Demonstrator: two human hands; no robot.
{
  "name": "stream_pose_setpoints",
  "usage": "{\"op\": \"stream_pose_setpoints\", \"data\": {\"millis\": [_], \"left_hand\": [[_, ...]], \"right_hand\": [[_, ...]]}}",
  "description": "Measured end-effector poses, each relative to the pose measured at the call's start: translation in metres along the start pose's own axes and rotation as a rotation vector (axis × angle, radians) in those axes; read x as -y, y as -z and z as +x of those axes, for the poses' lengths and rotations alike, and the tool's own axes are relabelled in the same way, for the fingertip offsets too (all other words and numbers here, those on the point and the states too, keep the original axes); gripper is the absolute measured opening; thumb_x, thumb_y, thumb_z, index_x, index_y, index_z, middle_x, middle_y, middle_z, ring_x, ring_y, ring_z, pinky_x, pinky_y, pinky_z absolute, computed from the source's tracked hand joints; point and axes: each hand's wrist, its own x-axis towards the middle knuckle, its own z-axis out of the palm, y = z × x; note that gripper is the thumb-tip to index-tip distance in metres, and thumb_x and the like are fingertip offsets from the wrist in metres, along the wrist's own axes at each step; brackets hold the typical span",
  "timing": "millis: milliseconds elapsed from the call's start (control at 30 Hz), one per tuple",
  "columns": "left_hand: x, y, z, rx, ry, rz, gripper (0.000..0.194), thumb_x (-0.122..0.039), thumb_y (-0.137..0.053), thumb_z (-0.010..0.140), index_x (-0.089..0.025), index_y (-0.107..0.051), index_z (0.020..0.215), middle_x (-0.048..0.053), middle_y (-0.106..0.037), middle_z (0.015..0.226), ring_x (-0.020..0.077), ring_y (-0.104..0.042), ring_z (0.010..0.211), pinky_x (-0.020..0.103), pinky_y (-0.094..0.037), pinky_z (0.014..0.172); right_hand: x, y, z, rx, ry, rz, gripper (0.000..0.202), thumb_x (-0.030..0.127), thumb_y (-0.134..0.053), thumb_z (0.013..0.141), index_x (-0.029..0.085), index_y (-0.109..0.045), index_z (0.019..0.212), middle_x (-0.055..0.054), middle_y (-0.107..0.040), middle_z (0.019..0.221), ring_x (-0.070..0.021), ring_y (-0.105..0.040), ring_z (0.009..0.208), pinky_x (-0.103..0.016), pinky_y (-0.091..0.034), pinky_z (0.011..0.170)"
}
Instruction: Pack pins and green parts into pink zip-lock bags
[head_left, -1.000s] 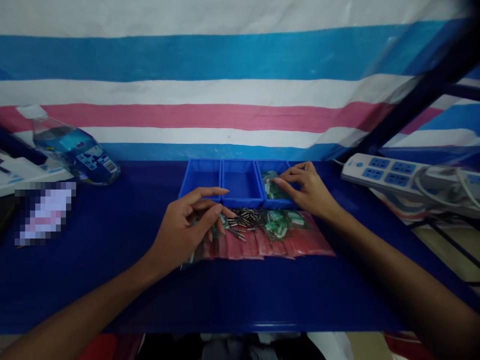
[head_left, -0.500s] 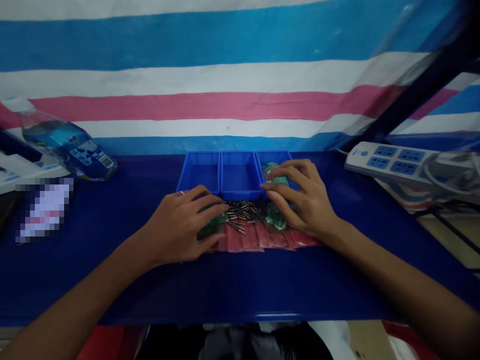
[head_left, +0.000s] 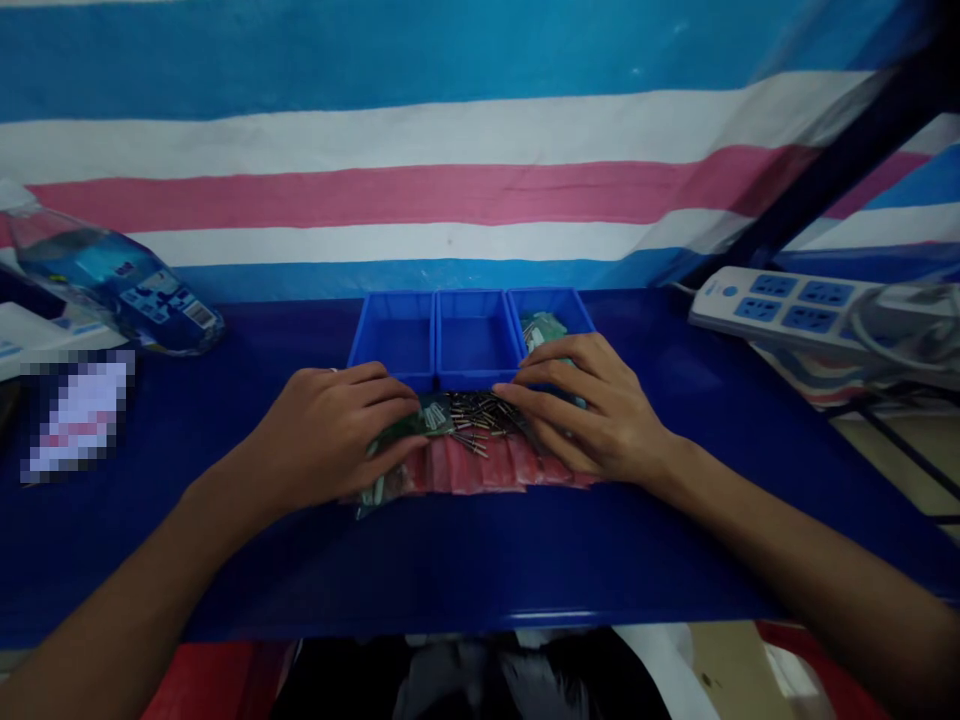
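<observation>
My left hand (head_left: 330, 435) is closed on a clear bag with green content (head_left: 386, 430), left of a pile of dark metal rivets (head_left: 476, 415). My right hand (head_left: 592, 405) rests with fingers apart over the right end of the pile, in front of the right blue bin (head_left: 555, 305). Its fingertips touch the rivets' edge; what lies beneath the palm is hidden. Red packets (head_left: 480, 470) lie in a row in front of the rivets. Green-tinted bags (head_left: 541, 328) sit in the right bin. The left bin (head_left: 394, 335) and middle bin (head_left: 476, 335) hold nothing visible.
A bottle of blue liquid (head_left: 127, 285) lies tilted at the left, beside a white object (head_left: 52, 335). At the right is a white power strip (head_left: 787, 300) with a plugged cable. A striped sheet (head_left: 450, 195) hangs behind the blue table (head_left: 487, 570).
My left hand has moved left and drawn the green bag out with it. My right hand has come slightly left, off the right bin's bags. The view has shifted a little.
</observation>
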Motion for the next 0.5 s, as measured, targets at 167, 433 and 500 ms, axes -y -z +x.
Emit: {"op": "stream_pose_setpoints", "data": {"millis": [167, 433, 500], "left_hand": [[0.002, 0.003, -0.002, 0.040, -0.044, -0.010, 0.021, -0.029, -0.053, 0.095, -0.021, -0.073, 0.098, 0.005, -0.075, 0.099, 0.0224, -0.069, 0.089, 0.032, -0.052, 0.066], [0.002, 0.000, -0.001, 0.013, -0.028, -0.091, 0.022, -0.036, -0.055, 0.095, -0.024, -0.073, 0.096, 0.004, -0.075, 0.096, 0.0198, -0.069, 0.090, 0.028, -0.053, 0.070], [0.000, -0.002, 0.000, 0.001, -0.047, -0.054, 0.023, -0.033, -0.053, 0.097, -0.023, -0.073, 0.096, 0.003, -0.075, 0.095, 0.0190, -0.069, 0.089, 0.028, -0.052, 0.069]], "right_hand": [[-0.002, 0.009, -0.001, -0.128, -0.065, -0.031, 0.044, 0.011, -0.064, 0.081, 0.028, -0.065, 0.121, -0.005, -0.073, 0.088, -0.0267, -0.065, 0.089, -0.044, -0.052, 0.069], [-0.014, 0.031, -0.001, 0.183, -0.210, 0.191, 0.027, 0.028, -0.064, 0.087, 0.026, -0.069, 0.114, -0.003, -0.074, 0.087, -0.0198, -0.067, 0.074, -0.035, -0.052, 0.067], [-0.014, 0.035, -0.006, 0.434, -0.210, 0.187, 0.033, 0.035, -0.065, 0.089, 0.024, -0.067, 0.120, -0.004, -0.075, 0.091, -0.0172, -0.068, 0.067, -0.030, -0.050, 0.060]]}}
